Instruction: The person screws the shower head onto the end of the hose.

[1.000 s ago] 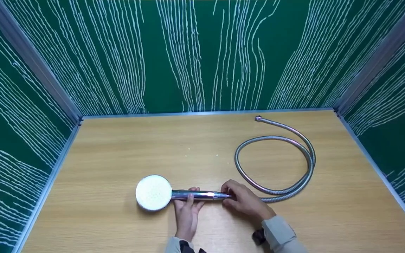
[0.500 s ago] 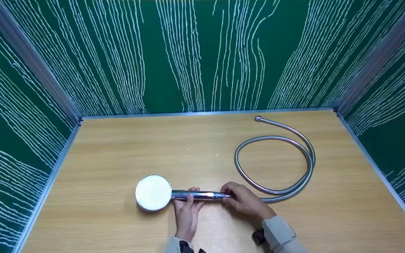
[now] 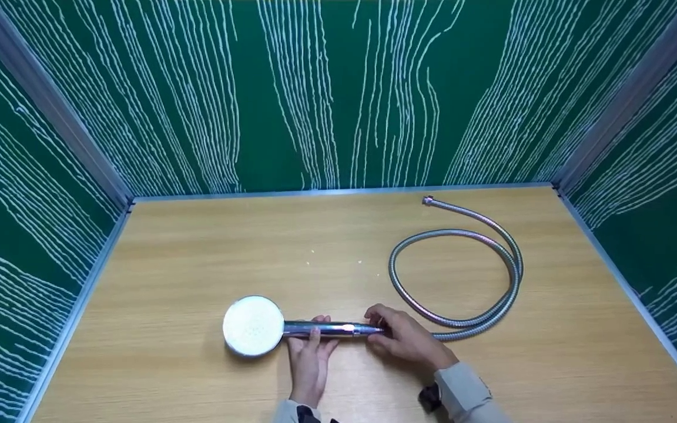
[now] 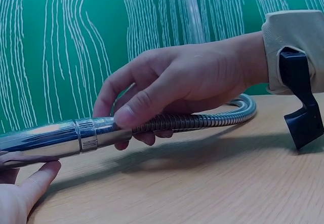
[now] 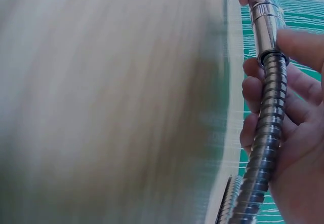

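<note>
A chrome hand shower (image 3: 253, 326) has its round white spray face turned up, the handle pointing right. My left hand (image 3: 308, 367) grips the handle from below, thumb along its near side. At the handle's end, my right hand (image 3: 412, 341) pinches the smooth conical hose nut (image 4: 109, 130) between thumb and fingers. In the right wrist view the ribbed metal hose (image 5: 271, 112) runs out of that nut across the curled fingers. Nut and handle meet at a knurled ring (image 4: 87, 135), with no visible gap.
The rest of the shower hose (image 3: 456, 232) lies looped on the wooden table (image 3: 197, 252), its free end nut (image 3: 428, 200) near the back edge. Small white specks (image 3: 359, 262) dot the tabletop. Green panels (image 3: 256, 117) with white wavy lines enclose the back and sides.
Everything in the head view sits slightly further left and lower, as the camera shifted a little. Both hands keep their holds; the shower and hose look unchanged.
</note>
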Demonstrator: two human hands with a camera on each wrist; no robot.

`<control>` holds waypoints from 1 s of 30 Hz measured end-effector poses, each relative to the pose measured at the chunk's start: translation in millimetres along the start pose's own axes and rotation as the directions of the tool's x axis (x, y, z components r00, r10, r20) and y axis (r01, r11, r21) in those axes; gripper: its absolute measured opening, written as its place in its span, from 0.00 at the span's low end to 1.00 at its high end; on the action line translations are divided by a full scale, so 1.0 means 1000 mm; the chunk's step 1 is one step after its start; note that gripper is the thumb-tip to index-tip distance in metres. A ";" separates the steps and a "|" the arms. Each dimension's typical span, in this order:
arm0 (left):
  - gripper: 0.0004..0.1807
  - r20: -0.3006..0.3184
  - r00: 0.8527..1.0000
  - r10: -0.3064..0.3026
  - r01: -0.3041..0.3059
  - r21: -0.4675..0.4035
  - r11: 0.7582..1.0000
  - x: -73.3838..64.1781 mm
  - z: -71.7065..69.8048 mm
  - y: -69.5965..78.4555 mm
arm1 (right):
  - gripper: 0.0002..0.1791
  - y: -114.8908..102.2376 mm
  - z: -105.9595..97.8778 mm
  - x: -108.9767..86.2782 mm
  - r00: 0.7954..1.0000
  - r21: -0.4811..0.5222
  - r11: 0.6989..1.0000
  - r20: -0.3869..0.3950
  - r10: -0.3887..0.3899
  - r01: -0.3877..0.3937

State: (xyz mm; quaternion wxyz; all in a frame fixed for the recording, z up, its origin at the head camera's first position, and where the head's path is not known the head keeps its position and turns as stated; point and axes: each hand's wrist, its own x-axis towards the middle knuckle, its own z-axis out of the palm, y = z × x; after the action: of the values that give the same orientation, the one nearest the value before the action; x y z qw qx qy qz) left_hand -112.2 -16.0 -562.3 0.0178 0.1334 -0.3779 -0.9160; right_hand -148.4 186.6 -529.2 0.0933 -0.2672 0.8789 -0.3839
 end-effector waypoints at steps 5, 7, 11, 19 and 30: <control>0.28 0.004 1.000 -0.001 0.001 -0.005 1.000 0.000 -0.001 0.000 | 0.18 0.001 0.001 0.000 1.000 0.002 1.000 -0.012 0.004 -0.004; 0.28 0.008 1.000 0.000 0.001 -0.007 1.000 0.000 -0.001 0.000 | 0.16 0.002 0.002 0.000 0.999 0.000 1.000 -0.031 -0.014 0.014; 0.27 0.008 1.000 0.005 -0.005 -0.009 1.000 0.001 -0.001 0.000 | 0.12 0.004 0.003 0.000 0.998 -0.005 0.999 -0.052 -0.046 0.046; 0.24 0.012 1.000 0.013 -0.013 -0.013 1.000 0.002 -0.001 -0.001 | 0.07 0.004 0.003 0.001 0.998 0.007 0.999 -0.042 -0.048 0.048; 0.25 0.019 1.000 0.021 -0.021 -0.018 1.000 0.002 -0.002 -0.002 | 0.07 0.002 0.002 0.001 1.000 -0.039 0.999 -0.016 -0.020 0.019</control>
State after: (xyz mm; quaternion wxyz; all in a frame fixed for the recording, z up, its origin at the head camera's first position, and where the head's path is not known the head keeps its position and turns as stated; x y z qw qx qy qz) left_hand -113.3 -16.2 -565.0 0.0248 0.1203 -0.3715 -0.9203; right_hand -149.4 186.0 -532.0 0.0769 -0.2743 0.8843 -0.3699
